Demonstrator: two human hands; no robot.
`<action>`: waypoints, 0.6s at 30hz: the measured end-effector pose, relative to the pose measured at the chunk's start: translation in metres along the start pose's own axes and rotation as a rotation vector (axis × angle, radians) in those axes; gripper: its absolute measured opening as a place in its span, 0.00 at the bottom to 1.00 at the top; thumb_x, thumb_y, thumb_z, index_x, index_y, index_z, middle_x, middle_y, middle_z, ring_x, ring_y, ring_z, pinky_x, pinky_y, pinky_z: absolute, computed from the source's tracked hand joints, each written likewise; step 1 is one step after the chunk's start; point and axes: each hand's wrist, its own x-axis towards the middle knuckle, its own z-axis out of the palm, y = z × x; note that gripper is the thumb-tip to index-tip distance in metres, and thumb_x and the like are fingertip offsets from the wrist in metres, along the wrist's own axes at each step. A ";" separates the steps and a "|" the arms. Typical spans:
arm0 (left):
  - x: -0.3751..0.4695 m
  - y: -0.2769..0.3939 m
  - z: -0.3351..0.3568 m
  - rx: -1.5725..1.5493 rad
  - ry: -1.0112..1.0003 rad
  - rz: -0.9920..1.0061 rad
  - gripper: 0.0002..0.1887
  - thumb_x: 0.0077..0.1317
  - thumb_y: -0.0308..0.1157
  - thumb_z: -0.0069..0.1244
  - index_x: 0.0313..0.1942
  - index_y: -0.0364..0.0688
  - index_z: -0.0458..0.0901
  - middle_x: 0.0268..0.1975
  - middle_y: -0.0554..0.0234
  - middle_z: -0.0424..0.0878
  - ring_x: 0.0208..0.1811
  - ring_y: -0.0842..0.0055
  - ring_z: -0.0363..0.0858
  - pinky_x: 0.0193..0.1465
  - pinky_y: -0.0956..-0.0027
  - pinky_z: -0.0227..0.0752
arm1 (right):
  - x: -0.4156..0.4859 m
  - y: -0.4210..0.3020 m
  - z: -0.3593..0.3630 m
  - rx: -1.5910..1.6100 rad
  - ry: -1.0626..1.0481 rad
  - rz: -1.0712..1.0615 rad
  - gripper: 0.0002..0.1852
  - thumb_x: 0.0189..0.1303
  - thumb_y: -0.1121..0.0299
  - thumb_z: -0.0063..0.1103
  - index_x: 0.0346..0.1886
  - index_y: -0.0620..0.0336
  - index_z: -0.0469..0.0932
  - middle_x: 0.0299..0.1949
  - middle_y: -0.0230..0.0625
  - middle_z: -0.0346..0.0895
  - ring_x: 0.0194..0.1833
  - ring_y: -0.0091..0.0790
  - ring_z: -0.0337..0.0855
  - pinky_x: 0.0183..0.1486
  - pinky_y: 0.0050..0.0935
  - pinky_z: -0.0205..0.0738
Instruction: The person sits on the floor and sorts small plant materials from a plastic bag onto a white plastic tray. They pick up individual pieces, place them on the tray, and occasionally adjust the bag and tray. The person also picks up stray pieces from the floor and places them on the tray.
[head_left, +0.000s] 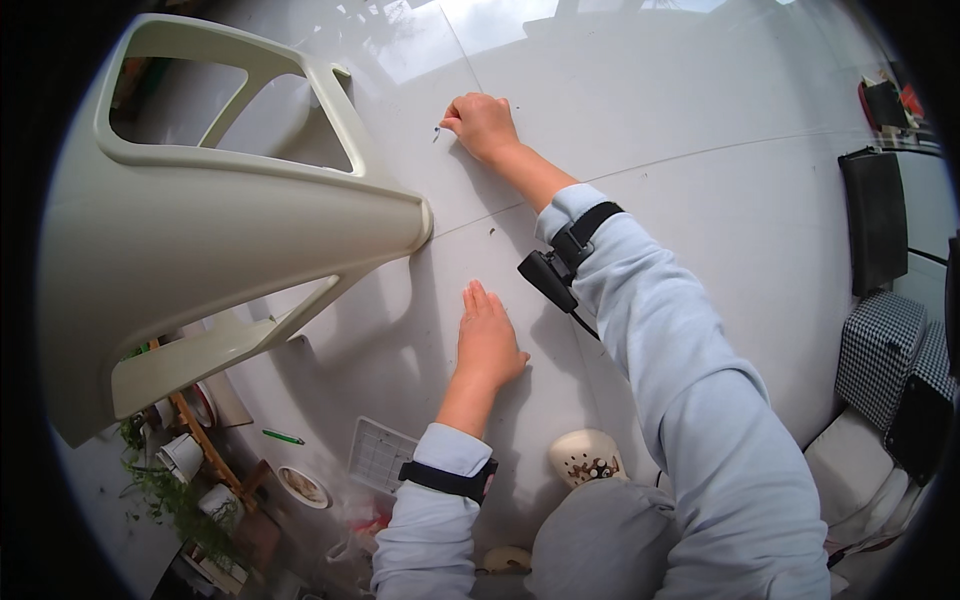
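My right hand (480, 124) reaches far forward over the pale tiled floor (720, 247), thumb and fingers pinched together. At the fingertips is a small dark curled scrap (436, 135), which appears to be held in the pinch. Nearer to me, my left hand (486, 334) is palm down with its fingers stretched out and side by side, the thumb set apart. Nothing shows in it; whether it touches the floor is unclear. Between the two hands a tiny brownish fragment (492, 231) lies on a tile. A cream plastic stool (247, 217) stands left of both hands.
A green pen (283, 436), a white gridded tray (375, 454) and an oval dish (304, 487) lie lower left, near potted plants (180, 480). Houndstooth boxes (881, 345) line the right side. A cream clog (589, 457) is below. A black device (551, 277) is strapped to my right forearm.
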 end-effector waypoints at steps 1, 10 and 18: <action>0.000 0.000 0.000 0.005 0.020 -0.004 0.53 0.45 0.42 0.67 0.62 0.20 0.52 0.68 0.24 0.44 0.72 0.45 0.44 0.68 0.62 0.59 | 0.004 -0.008 0.005 0.028 -0.036 0.026 0.09 0.55 0.59 0.62 0.27 0.52 0.81 0.29 0.32 0.78 0.36 0.37 0.77 0.45 0.37 0.64; 0.003 0.006 -0.002 0.128 -0.072 -0.035 0.52 0.50 0.49 0.62 0.64 0.22 0.54 0.69 0.25 0.44 0.72 0.45 0.44 0.69 0.62 0.56 | 0.001 -0.012 0.014 -0.085 -0.011 -0.129 0.08 0.50 0.60 0.68 0.27 0.52 0.81 0.30 0.30 0.78 0.39 0.35 0.77 0.45 0.37 0.67; 0.004 0.008 -0.001 0.138 -0.050 -0.046 0.52 0.50 0.47 0.62 0.64 0.21 0.53 0.69 0.24 0.43 0.73 0.43 0.43 0.68 0.62 0.57 | -0.005 -0.017 0.010 -0.174 -0.023 -0.158 0.08 0.50 0.62 0.67 0.25 0.54 0.80 0.29 0.31 0.79 0.37 0.37 0.78 0.44 0.37 0.68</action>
